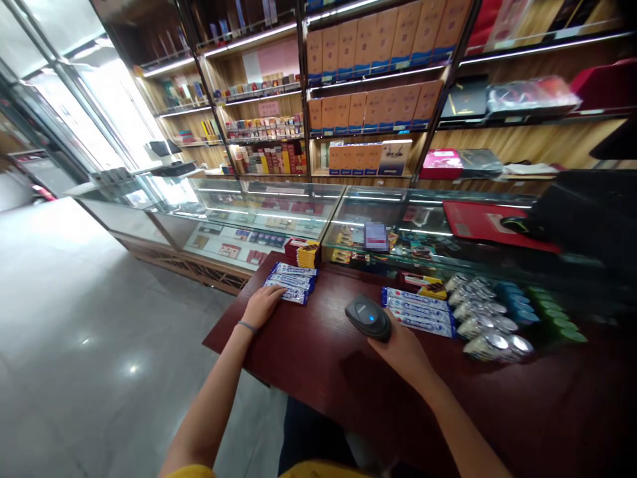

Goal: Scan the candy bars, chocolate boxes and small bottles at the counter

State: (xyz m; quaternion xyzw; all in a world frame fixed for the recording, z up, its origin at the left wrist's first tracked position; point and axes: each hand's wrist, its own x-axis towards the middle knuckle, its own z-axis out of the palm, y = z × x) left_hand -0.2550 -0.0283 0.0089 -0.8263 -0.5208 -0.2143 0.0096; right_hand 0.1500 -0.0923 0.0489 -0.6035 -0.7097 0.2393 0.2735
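Observation:
My left hand [263,307] rests at the near left end of a row of blue-and-white wrapped packets [291,281]. Its fingers lie flat and touch the nearest packet. In my right hand [402,348] is a black barcode scanner [367,318] with a blue light showing, held above the dark red tabletop [328,358]. Just right of the scanner lies a second row of similar blue-and-white packets [421,313]. Behind the left row stands a stack of yellow and dark red packs [307,253].
Silver-topped containers [490,345], blue ones [515,302] and green ones [557,315] stand in rows at the right. A yellow and red pack [428,285] lies behind the right packets. Beyond is a glass display counter [269,212] with a red mat [490,229]; stocked shelves line the wall.

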